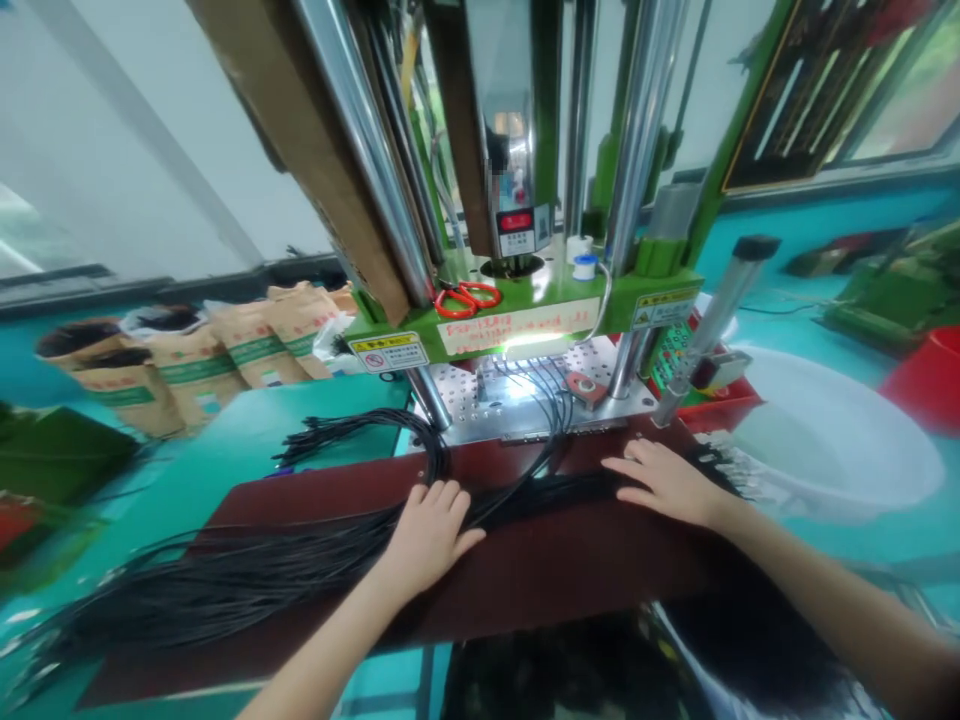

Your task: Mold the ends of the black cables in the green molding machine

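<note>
A long bundle of black cables (pixel 247 565) lies across the dark red board (pixel 570 580). My left hand (pixel 431 530) rests on the bundle near its middle, palm down, fingers stretched over the cables and thumb apart. To the right, my right hand (pixel 664 480) is spread at the far end of the bundle, fingers pointing left, with nothing visible in its grasp. Several thin cables (pixel 551 385) run from the press's metal plate (pixel 469 400) down toward the board. A second, curved bunch of black cables (pixel 382 420) lies left of the plate.
A green press (pixel 480 330) with steel columns stands ahead. Red-handled scissors (pixel 469 298) and a small spool (pixel 585 266) sit on its crossbeam. Paper sacks (pixel 191 360) stand at the left, a white tub (pixel 832 430) at the right. An upright metal post (pixel 709 315) rises beyond my right hand.
</note>
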Demonstrator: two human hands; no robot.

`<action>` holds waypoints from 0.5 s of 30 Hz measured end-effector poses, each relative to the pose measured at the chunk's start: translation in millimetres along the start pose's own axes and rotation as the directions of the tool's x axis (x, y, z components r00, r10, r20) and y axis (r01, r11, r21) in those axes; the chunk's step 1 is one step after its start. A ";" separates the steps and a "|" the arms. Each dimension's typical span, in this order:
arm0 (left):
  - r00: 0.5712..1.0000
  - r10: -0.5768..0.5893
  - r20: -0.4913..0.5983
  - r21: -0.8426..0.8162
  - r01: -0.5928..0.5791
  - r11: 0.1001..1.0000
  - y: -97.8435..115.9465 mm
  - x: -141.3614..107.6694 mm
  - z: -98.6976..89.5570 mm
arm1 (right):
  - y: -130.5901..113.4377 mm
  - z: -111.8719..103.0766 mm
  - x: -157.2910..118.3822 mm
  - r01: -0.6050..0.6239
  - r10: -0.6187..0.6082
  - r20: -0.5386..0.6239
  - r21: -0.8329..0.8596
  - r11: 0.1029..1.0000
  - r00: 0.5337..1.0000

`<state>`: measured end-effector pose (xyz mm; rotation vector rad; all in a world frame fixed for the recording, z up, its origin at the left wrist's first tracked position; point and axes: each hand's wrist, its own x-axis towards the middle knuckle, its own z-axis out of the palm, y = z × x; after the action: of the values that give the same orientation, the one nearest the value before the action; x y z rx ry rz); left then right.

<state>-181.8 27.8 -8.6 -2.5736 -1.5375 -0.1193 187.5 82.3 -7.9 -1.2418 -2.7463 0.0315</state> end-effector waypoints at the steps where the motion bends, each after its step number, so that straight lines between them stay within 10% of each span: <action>1: 1.000 0.000 0.002 -0.088 0.000 0.996 -0.2 5.6 -3.1 | -0.5 -5.4 3.1 -0.017 0.016 0.016 0.066 0.998 1.000; 7: 0.922 -0.385 0.034 -0.651 0.313 0.691 2.4 117.7 2.5 | 1.9 -26.7 79.4 -0.239 0.274 -0.114 0.254 0.937 0.955; 11: 0.752 -0.652 0.098 -0.655 0.542 0.527 -0.3 199.6 21.9 | 17.7 -18.5 152.3 -0.432 0.452 -0.107 0.165 0.886 0.886; 15: 0.726 -0.686 0.054 -0.595 0.575 0.561 -6.5 220.0 28.2 | 33.3 -4.8 188.2 -0.461 0.469 -0.056 0.110 0.880 0.881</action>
<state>-83.3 226.7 -5.1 -2.0605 -2.5932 -1.0297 89.9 245.2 14.7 -1.7996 -2.2831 0.1497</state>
